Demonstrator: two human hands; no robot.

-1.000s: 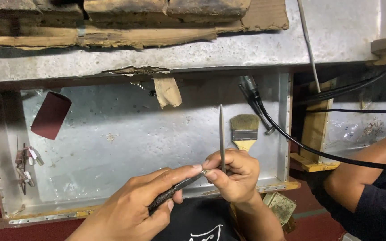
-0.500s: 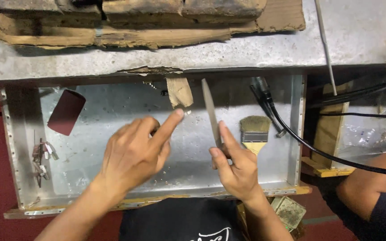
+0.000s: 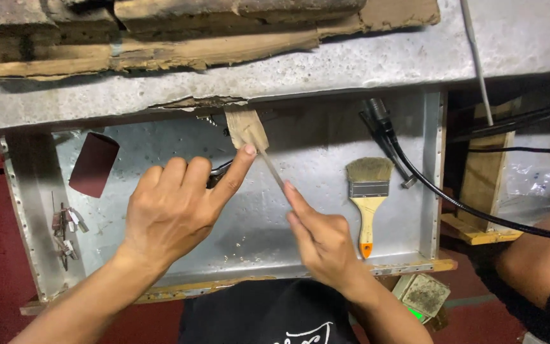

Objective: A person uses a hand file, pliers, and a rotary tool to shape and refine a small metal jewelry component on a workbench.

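right hand [image 3: 323,241] pinches a thin flat metal file [image 3: 270,167], slanted above the scuffed metal tray [image 3: 432,191]. left hand [image 3: 176,210], fingers curled, index tip on the file's far end (bristle paintbrush [image 3: 368,197] lies nearby).

Shallow metal tray [image 3: 428,191] and what lies in it

The grey, scuffed tray sits under a concrete ledge [image 3: 351,64], its riveted rims along both sides. A paintbrush [image 3: 368,197] with pale bristles and an orange-tipped handle lies just right of the right hand [image 3: 319,239]. A dark red sandpaper sheet [image 3: 93,164] rests left of the left hand [image 3: 173,210], with small metal clips [image 3: 65,232] below it. A black cable [image 3: 428,185] crosses the far right corner.
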